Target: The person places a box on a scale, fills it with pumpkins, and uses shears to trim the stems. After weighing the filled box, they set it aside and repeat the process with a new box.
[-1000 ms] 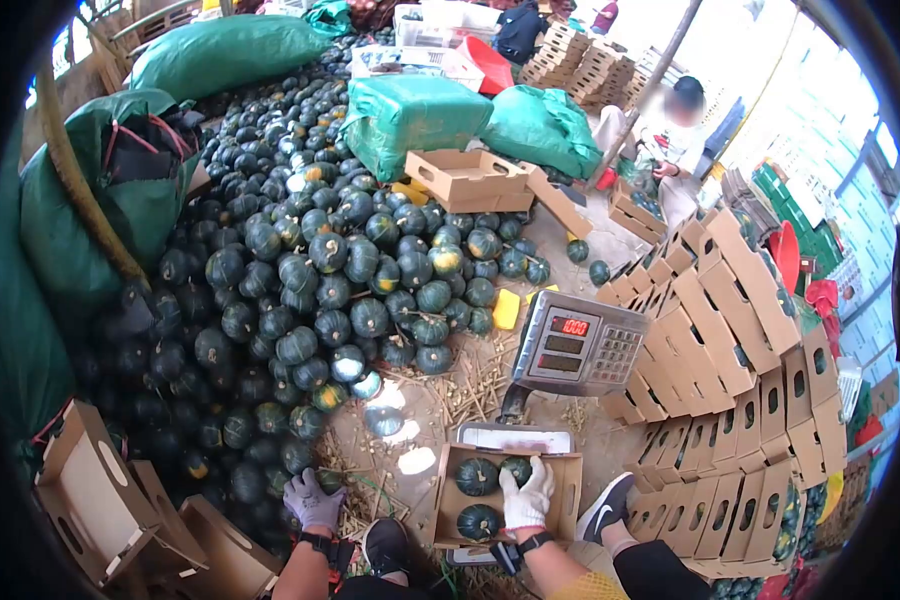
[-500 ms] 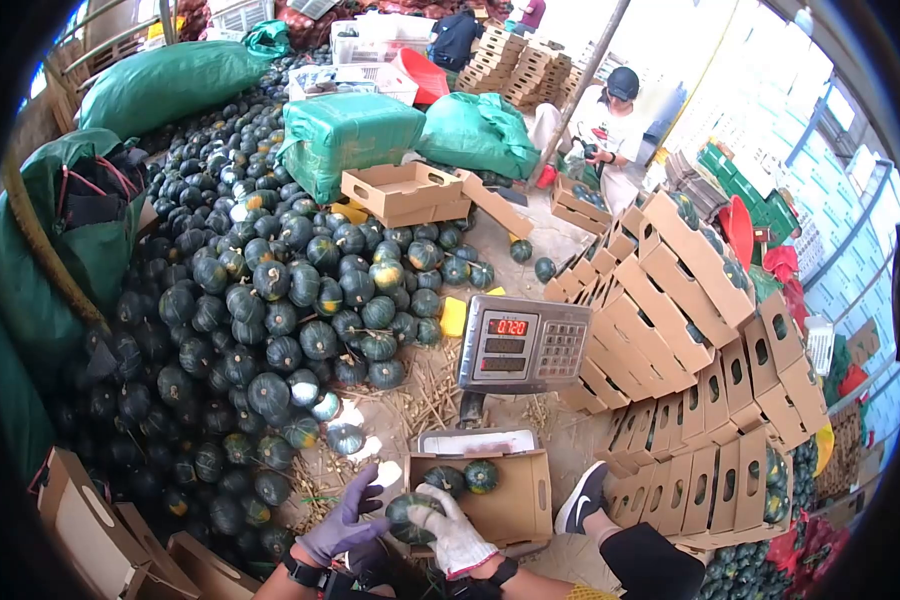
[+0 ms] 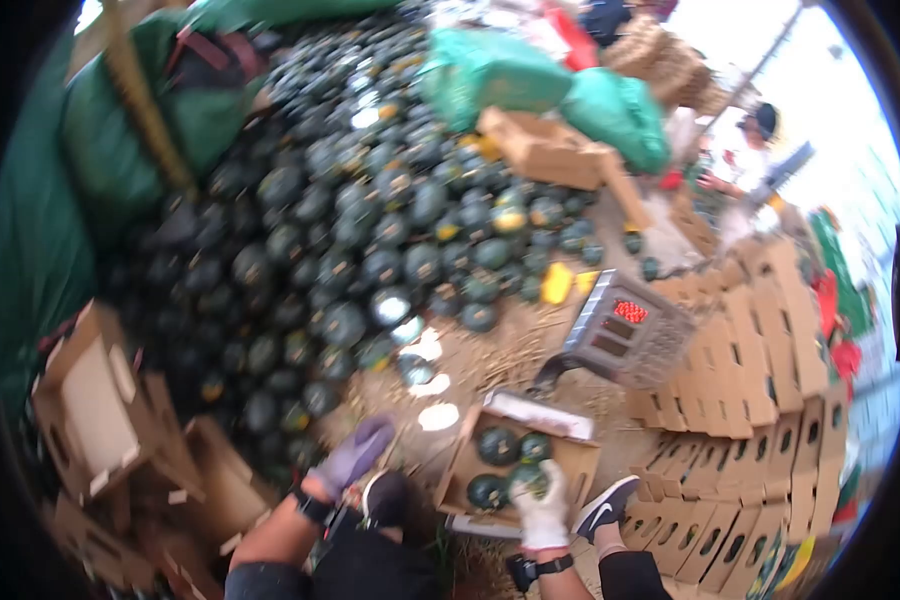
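Observation:
My right hand (image 3: 541, 512), in a white glove, grips a dark green squash (image 3: 530, 480) inside the open cardboard box (image 3: 578, 462). Three other round squashes, one of them this squash (image 3: 497, 446), sit in the box around it. The box rests on a scale platform whose edge shows beneath it. My left hand (image 3: 354, 456), in a purple glove, is blurred, its fingers stretched out and nothing visible in them. It is left of the box, above the ground near the large pile of squashes (image 3: 380, 265).
The scale's display (image 3: 625, 330) stands behind the box, its red digits blurred. Stacked cardboard boxes (image 3: 740, 350) line the right; more boxes (image 3: 95, 400) lie at left. Green sacks (image 3: 500, 75) border the pile. A person (image 3: 745, 160) sits at the back right.
My view has swung left, so the scene sits farther right. My right hand has carried a squash into the box, which shows more squashes. My left hand has come away from that squash.

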A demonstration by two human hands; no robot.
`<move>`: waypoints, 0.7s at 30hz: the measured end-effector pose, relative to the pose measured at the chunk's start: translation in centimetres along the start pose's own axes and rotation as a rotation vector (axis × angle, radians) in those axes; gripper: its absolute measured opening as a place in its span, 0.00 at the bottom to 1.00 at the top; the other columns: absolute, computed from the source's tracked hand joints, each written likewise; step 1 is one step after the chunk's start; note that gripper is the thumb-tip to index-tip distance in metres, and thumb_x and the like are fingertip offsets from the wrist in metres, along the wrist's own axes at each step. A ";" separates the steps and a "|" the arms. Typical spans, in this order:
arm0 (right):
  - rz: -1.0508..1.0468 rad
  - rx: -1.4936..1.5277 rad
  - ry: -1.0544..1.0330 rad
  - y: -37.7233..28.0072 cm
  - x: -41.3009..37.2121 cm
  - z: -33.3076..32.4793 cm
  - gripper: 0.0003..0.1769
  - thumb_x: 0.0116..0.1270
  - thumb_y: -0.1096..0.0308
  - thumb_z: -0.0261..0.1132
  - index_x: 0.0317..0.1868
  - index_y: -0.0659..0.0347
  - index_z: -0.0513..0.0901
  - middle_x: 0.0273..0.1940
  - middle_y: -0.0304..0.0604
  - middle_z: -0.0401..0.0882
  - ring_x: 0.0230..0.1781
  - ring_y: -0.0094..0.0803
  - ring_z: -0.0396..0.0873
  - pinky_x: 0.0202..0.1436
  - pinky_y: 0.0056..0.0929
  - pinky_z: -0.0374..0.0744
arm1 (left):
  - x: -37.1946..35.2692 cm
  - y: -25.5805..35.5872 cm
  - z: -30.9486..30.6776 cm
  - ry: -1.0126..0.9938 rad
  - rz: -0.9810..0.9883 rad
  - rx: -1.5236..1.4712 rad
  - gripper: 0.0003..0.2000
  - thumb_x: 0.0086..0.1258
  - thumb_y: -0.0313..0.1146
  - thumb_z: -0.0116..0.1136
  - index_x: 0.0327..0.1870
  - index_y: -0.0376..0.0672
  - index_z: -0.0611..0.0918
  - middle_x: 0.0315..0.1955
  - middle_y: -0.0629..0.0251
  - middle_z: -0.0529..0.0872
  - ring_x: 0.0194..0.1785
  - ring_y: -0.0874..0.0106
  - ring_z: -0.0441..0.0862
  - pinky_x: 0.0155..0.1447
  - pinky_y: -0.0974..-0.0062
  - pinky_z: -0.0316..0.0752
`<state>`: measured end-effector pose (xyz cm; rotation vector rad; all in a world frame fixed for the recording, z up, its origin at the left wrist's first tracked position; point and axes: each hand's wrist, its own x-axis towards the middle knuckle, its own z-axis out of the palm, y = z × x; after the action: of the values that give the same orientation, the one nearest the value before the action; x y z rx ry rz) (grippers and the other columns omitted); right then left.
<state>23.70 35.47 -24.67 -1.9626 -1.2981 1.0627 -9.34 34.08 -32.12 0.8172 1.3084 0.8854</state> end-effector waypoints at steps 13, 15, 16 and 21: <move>-0.144 -0.549 -0.179 7.1 1.8 -3.2 0.18 0.71 0.66 0.63 0.60 0.56 0.82 0.68 0.56 0.72 0.68 0.50 0.72 0.73 0.37 0.68 | 0.8 -5.3 -4.1 0.841 0.113 1.161 0.30 0.62 0.47 0.67 0.64 0.44 0.77 0.60 0.56 0.78 0.68 0.55 0.70 0.72 0.56 0.64; -0.185 -0.527 -0.092 3.7 0.6 -2.0 0.18 0.70 0.65 0.63 0.59 0.56 0.82 0.68 0.57 0.71 0.68 0.49 0.72 0.72 0.38 0.68 | 2.6 -3.1 -5.6 0.783 -0.034 1.399 0.35 0.59 0.50 0.67 0.67 0.42 0.74 0.67 0.55 0.72 0.75 0.51 0.60 0.77 0.48 0.54; -0.196 -0.523 -0.094 3.5 0.3 -1.3 0.17 0.70 0.64 0.64 0.57 0.56 0.82 0.68 0.56 0.71 0.68 0.48 0.72 0.72 0.39 0.69 | 3.8 -3.6 -6.4 0.686 -0.193 1.415 0.41 0.58 0.54 0.67 0.69 0.39 0.71 0.69 0.54 0.69 0.77 0.50 0.56 0.80 0.45 0.45; -0.220 -0.372 -0.116 0.3 -1.6 1.8 0.17 0.68 0.62 0.68 0.55 0.56 0.84 0.67 0.60 0.71 0.67 0.53 0.72 0.71 0.42 0.71 | 5.7 -5.0 -7.7 0.524 -0.289 1.521 0.47 0.55 0.61 0.66 0.73 0.41 0.68 0.70 0.59 0.71 0.80 0.56 0.53 0.81 0.43 0.38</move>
<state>21.97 33.95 -25.42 -1.9764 -1.8383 0.8859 -16.29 37.04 -39.79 1.4956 2.4954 -0.3562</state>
